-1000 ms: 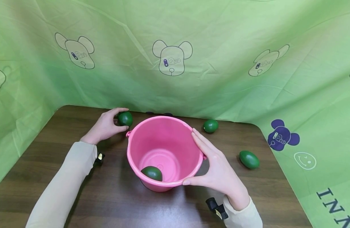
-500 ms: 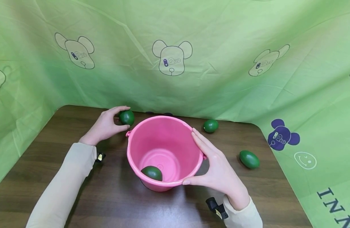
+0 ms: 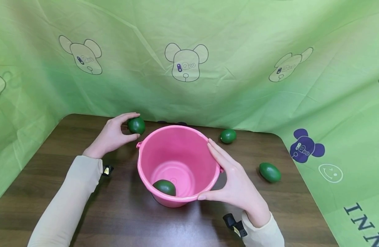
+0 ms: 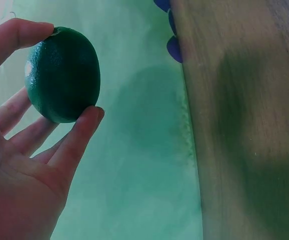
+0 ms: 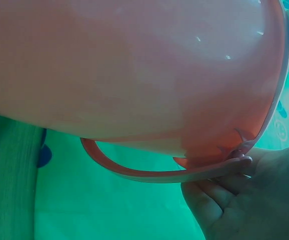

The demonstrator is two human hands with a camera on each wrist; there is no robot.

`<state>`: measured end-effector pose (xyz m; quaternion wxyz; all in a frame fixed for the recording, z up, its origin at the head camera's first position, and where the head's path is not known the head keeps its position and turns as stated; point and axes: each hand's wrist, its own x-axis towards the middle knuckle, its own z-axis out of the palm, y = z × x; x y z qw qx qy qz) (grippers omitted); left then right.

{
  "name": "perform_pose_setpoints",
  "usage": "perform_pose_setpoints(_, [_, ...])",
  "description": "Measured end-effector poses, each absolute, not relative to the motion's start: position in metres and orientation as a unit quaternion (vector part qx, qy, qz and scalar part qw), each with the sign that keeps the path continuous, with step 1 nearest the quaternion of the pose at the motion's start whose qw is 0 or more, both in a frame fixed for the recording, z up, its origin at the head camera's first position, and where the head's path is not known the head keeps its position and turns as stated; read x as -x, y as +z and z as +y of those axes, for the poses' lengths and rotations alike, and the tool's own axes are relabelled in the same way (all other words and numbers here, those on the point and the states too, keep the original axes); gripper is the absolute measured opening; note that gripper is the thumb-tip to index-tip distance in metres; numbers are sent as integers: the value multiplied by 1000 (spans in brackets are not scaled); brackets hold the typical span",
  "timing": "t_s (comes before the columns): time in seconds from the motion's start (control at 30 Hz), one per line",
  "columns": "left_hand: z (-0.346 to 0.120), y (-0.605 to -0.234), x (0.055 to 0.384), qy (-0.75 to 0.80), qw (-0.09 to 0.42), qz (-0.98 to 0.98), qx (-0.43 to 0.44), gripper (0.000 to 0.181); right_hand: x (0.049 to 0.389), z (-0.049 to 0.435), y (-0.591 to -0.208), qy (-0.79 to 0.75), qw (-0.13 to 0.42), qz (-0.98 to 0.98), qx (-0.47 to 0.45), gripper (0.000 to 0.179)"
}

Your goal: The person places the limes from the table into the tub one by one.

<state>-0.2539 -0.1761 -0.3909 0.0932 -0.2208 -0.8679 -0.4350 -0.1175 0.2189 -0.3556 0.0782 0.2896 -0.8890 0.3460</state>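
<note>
Near the back edge of the table, my left hand [image 3: 113,135] pinches a glossy dark green lime [image 3: 136,125] between thumb and fingertips. In the left wrist view the lime [image 4: 64,75] is held upright, apart from the palm. A pink bucket [image 3: 180,144] stands in the middle, mouth tilted toward the head camera, with another lime [image 3: 164,187] inside at its near wall. My right hand [image 3: 235,181] grips the bucket's right rim, thumb at the front and fingers along the side. Its pink handle [image 5: 149,175] hangs down in the right wrist view.
Two more limes lie on the wooden table [image 3: 121,219]: one lime [image 3: 228,136] behind the bucket to the right, another lime [image 3: 270,172] farther right. A green cloth [image 3: 131,92] with printed bear heads hangs along the back and sides.
My left hand has risen slightly with the lime, after a small shift to the right and back. The right hand and the bucket have stayed in place.
</note>
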Motion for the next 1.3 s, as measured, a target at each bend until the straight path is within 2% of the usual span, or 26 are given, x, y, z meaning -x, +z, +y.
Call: perform_pose_setpoints(1.3, [-172, -361, 237, -437, 200, -843, 240, 66, 117, 219, -354, 351, 73, -888, -289, 129])
